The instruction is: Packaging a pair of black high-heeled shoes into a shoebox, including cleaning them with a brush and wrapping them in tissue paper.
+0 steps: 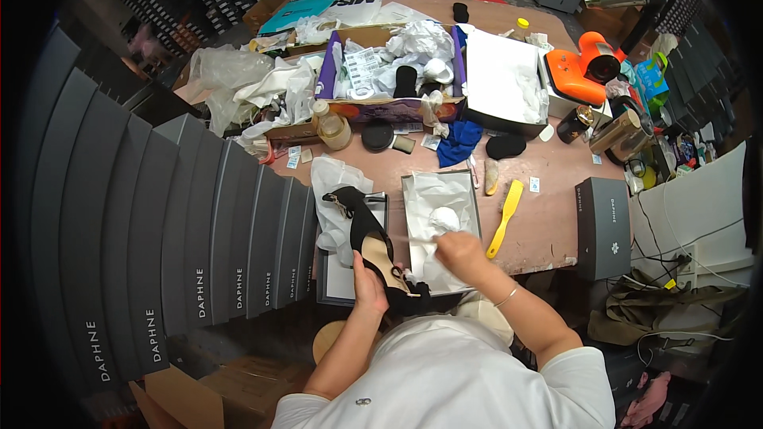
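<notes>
My left hand is wrapped round a black heeled shoe with a beige insole and thin straps. The shoe tilts, its heel end pointing away from me and its toe end close to my body. To its right, my right hand is closed. Something thin and blurred seems to stick out of its fingers toward the shoe, too smeared to name. Beneath that hand lies an open shoe box lined with white tissue paper. A crumpled white paper ball rests in it, close to my right fingers.
Grey shoe boxes stand stacked along the left, and another grey box at right. A yellow-handled brush lies beside the open box. Farther back are a bottle, a purple carton of paper and an orange machine.
</notes>
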`<state>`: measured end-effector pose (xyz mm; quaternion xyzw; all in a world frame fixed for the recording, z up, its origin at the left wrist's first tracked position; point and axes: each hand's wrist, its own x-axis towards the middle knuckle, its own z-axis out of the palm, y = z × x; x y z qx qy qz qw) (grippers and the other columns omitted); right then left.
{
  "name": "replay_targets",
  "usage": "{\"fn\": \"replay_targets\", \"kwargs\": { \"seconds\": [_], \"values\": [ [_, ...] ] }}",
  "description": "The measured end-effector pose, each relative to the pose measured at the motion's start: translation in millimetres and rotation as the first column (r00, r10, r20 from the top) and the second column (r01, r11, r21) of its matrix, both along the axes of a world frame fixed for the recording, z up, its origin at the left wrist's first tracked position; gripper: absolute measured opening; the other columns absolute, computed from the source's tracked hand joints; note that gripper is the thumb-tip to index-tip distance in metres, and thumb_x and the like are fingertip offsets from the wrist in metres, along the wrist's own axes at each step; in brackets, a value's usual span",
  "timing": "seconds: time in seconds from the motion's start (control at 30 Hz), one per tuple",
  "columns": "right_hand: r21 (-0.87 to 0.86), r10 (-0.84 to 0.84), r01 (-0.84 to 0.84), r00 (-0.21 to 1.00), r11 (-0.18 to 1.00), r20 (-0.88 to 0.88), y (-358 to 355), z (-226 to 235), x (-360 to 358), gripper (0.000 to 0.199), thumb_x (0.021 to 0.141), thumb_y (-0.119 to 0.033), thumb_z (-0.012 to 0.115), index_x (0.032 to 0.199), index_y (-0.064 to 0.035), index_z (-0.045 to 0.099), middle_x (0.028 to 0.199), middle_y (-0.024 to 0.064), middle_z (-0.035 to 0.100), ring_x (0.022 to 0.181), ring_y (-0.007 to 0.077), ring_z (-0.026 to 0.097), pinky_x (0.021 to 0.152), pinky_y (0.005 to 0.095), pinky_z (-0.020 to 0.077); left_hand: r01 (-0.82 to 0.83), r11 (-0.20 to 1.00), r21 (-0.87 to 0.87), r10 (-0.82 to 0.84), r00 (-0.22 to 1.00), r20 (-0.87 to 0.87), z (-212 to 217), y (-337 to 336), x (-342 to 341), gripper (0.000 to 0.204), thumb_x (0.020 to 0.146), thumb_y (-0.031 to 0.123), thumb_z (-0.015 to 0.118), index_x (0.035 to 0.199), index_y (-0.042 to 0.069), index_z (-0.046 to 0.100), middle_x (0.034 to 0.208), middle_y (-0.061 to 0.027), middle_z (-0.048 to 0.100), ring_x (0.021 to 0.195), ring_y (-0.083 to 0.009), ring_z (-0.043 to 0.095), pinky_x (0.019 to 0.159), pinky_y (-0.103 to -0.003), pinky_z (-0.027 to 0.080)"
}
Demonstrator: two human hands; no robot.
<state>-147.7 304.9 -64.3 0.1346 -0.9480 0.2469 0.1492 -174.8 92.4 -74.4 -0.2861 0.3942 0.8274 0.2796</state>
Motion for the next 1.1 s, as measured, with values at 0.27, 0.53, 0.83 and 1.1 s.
{"fn": "replay_targets", "kwargs": {
  "seconds": [0.27, 0.53, 0.83, 1.1],
  "values": [
    [-0.451, 0.219, -0.163, 0.973, 0.878, 0.075, -62, 2, -12, 0.074, 0.091, -0.036, 0.058, 0.142, 0.0066, 0.026, 0.123, 0.0325, 0.049, 0.115, 0.0421, 0.050, 0.097, 0.0425, 0.0392, 0.148, 0.920, 0.364, -0.090, 0.981, -0.172, -15, 19, 9, 0.069, 0.092, 0.066, 0.031, 0.132, 0.011, 0.042, 0.123, -0.0058, 0.051, 0.109, -0.0213, 0.052, 0.096, -0.036, 0.042],
    [-0.659, 0.405, -0.135, 0.872, 0.740, 0.277, -64, 34, -8, 0.076, 0.092, -0.033, 0.057, 0.147, 0.0001, 0.017, 0.088, 0.0223, 0.045, 0.079, 0.0343, 0.047, 0.076, 0.0401, 0.0399, 0.070, 0.997, 0.029, -0.064, 0.985, -0.157, 31, 36, 41, 0.067, 0.096, 0.061, 0.024, 0.144, 0.015, 0.031, 0.144, -0.0035, 0.037, 0.132, -0.0186, 0.036, 0.107, -0.036, 0.033],
    [-0.458, 0.114, 0.098, 0.903, 0.884, 0.414, -86, -11, -29, 0.075, 0.093, -0.057, 0.039, 0.066, 0.0113, 0.056, 0.073, 0.0327, 0.053, 0.074, 0.0446, 0.051, 0.070, 0.0472, 0.0420, 0.184, 0.981, 0.062, -0.180, 0.982, -0.057, 39, 34, 41, 0.076, 0.093, 0.066, 0.025, 0.145, 0.010, 0.025, 0.147, -0.0067, 0.032, 0.135, -0.0209, 0.030, 0.111, -0.036, 0.025],
    [-0.429, 0.158, 0.047, 0.889, 0.902, 0.429, -101, -6, 9, 0.083, 0.091, -0.062, 0.036, 0.081, 0.0181, 0.057, 0.079, 0.0380, 0.055, 0.076, 0.0492, 0.054, 0.074, 0.0495, 0.0432, 0.234, 0.972, 0.015, -0.230, 0.964, -0.137, -17, 15, -23, 0.036, 0.095, 0.046, 0.050, 0.112, 0.014, 0.050, 0.097, -0.0094, 0.061, 0.089, -0.0251, 0.062, 0.076, -0.040, 0.054]
  ]
}}
